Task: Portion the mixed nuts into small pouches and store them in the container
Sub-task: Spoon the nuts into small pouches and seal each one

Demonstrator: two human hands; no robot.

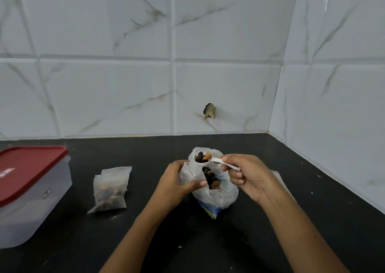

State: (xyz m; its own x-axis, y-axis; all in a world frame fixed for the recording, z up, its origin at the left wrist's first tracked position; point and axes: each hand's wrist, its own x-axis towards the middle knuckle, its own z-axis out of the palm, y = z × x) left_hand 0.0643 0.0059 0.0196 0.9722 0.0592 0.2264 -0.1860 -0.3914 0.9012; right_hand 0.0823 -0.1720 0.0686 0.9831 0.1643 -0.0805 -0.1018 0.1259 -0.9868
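A clear plastic bag of mixed nuts (218,193) stands open on the black counter (270,241). My left hand (177,183) grips a small clear pouch (187,173) against the bag's left side. My right hand (248,177) pinches the handle of a white plastic spoon (216,161), whose bowl holds several nuts and raisins above the bag's mouth. Two filled pouches (110,189) lie stacked on the counter to the left. A translucent container with a red lid (29,191) sits closed at the far left.
White marble-look tiled walls rise behind and to the right, meeting in a corner at the back right. A chipped hole (209,110) marks the back wall. A pale flat thing (279,176) lies partly hidden behind my right wrist.
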